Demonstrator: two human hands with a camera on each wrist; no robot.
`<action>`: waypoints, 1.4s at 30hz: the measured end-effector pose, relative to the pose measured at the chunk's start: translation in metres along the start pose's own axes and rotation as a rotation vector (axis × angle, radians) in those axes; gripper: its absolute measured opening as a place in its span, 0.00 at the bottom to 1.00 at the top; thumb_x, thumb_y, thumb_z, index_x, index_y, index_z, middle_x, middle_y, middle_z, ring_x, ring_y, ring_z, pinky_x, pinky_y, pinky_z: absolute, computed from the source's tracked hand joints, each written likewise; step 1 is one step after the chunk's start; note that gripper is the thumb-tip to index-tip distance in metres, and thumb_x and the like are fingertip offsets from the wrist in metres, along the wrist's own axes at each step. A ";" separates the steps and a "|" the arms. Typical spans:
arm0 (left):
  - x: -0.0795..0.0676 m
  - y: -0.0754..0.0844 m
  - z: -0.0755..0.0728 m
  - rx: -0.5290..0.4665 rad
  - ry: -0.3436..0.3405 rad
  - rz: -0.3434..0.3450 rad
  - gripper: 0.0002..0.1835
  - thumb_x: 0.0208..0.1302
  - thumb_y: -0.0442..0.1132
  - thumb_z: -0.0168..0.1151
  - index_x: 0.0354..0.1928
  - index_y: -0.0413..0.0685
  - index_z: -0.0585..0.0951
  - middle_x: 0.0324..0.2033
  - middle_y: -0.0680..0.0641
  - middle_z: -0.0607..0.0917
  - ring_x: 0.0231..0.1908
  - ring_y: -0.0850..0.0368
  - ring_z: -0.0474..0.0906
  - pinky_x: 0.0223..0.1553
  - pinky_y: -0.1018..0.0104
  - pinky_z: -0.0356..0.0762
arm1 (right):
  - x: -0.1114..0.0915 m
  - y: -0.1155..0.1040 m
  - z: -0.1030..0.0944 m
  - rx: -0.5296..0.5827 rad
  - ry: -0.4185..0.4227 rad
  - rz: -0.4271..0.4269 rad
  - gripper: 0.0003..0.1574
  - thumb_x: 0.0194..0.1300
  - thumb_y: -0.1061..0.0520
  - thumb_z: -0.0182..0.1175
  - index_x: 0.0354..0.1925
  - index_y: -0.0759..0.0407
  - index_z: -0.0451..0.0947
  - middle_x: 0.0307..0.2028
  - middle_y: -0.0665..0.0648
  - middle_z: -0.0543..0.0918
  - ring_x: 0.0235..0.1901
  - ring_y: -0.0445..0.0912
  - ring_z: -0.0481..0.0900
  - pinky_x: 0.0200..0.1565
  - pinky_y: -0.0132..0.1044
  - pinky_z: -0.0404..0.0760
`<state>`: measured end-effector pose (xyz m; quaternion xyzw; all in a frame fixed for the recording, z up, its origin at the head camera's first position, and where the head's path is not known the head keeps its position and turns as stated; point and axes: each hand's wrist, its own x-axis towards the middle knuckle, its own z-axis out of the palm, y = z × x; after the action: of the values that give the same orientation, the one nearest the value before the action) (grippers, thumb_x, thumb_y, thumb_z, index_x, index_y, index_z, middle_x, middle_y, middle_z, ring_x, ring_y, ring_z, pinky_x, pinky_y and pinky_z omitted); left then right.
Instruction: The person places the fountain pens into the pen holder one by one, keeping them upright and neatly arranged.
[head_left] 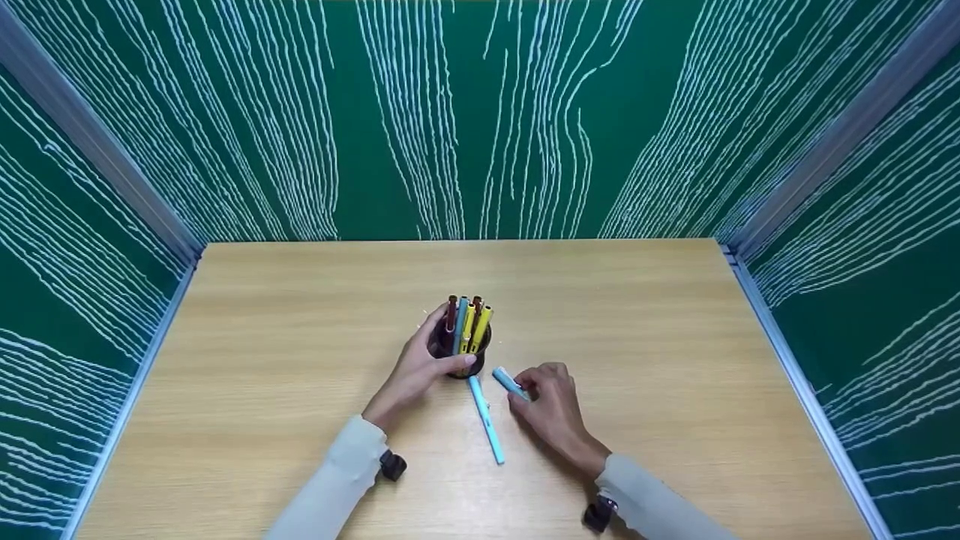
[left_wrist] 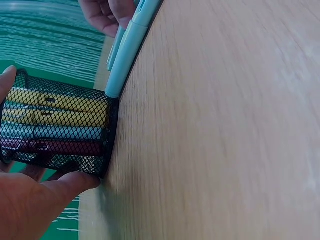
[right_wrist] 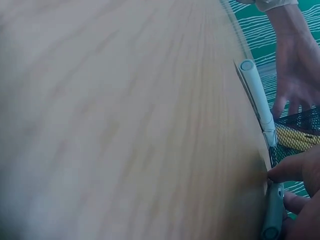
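In the head view my left hand (head_left: pixel 417 366) grips a black mesh pen cup (head_left: pixel 438 343) standing on the table, thumb across its near side. Yellow, blue and dark red pens (head_left: pixel 481 324) stand inside with their ends above the rim. My right hand (head_left: pixel 553 401) pinches a light blue pen (head_left: pixel 507 379) low over the table, right of the cup; the fingers cover part of it. Between the hands a second light blue pen (head_left: pixel 486 421) lies on the wood, one end by the cup's base. The right wrist view shows the pinched pen (right_wrist: pixel 273 212) under the fingertips.
The wooden table (head_left: pixel 262 360) stretches out on both sides of the hands. Green panels with white wavy lines (head_left: pixel 405 112) enclose it at the back and sides, with metal posts (head_left: pixel 161 202) at the corners. A dark wrist camera (head_left: pixel 392 465) sits on the left sleeve.
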<state>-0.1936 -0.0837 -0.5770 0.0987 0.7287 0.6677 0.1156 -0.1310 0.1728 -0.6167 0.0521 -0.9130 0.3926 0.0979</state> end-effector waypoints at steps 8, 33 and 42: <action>-0.001 0.000 0.000 -0.015 -0.003 -0.010 0.57 0.64 0.45 0.83 0.89 0.65 0.59 0.83 0.46 0.67 0.79 0.45 0.67 0.82 0.45 0.60 | 0.004 -0.004 -0.020 0.136 -0.010 0.095 0.09 0.62 0.62 0.78 0.42 0.57 0.91 0.37 0.51 0.84 0.48 0.49 0.74 0.51 0.43 0.75; 0.001 -0.004 0.003 -0.099 -0.003 0.009 0.54 0.63 0.38 0.83 0.87 0.59 0.63 0.79 0.42 0.72 0.75 0.44 0.73 0.79 0.46 0.65 | 0.022 -0.017 -0.071 0.291 0.085 0.086 0.09 0.67 0.63 0.78 0.45 0.57 0.91 0.43 0.54 0.90 0.54 0.51 0.76 0.63 0.60 0.75; -0.001 -0.004 0.004 -0.077 0.011 0.008 0.53 0.63 0.40 0.83 0.86 0.60 0.64 0.78 0.43 0.74 0.75 0.45 0.72 0.80 0.46 0.62 | 0.027 -0.024 -0.079 0.307 0.104 0.052 0.10 0.66 0.64 0.78 0.46 0.58 0.90 0.44 0.55 0.90 0.56 0.51 0.77 0.63 0.61 0.75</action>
<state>-0.1916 -0.0809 -0.5811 0.0934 0.7027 0.6962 0.1128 -0.1422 0.2132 -0.5408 0.0223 -0.8369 0.5322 0.1259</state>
